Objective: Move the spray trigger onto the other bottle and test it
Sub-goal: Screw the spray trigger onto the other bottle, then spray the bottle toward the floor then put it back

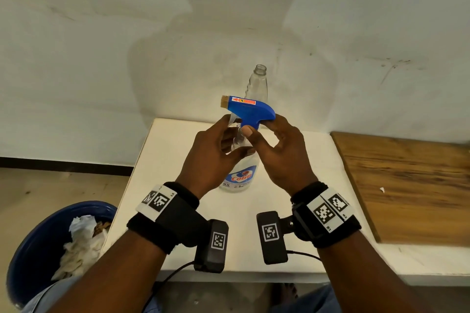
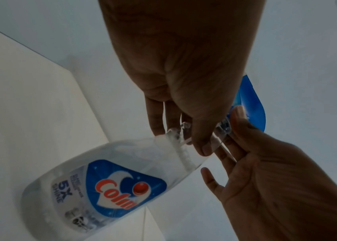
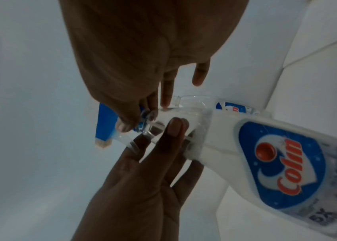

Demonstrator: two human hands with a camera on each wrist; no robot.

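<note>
A blue spray trigger (image 1: 250, 109) sits on top of a clear labelled Colin bottle (image 1: 240, 178) that stands on the white table (image 1: 165, 160). My left hand (image 1: 230, 138) is curled round the bottle's neck. My right hand (image 1: 259, 127) pinches the base of the trigger between thumb and fingers. In the left wrist view the bottle (image 2: 109, 187) and the trigger (image 2: 252, 104) show below my fingers. The right wrist view shows the same bottle (image 3: 276, 163) and trigger (image 3: 104, 124). A second clear bottle (image 1: 258, 86) with an open, capless neck stands upright just behind.
A wooden board (image 1: 407, 185) lies on the surface to the right. A blue bin (image 1: 30, 256) holding crumpled paper stands on the floor at lower left. A white wall rises close behind the table.
</note>
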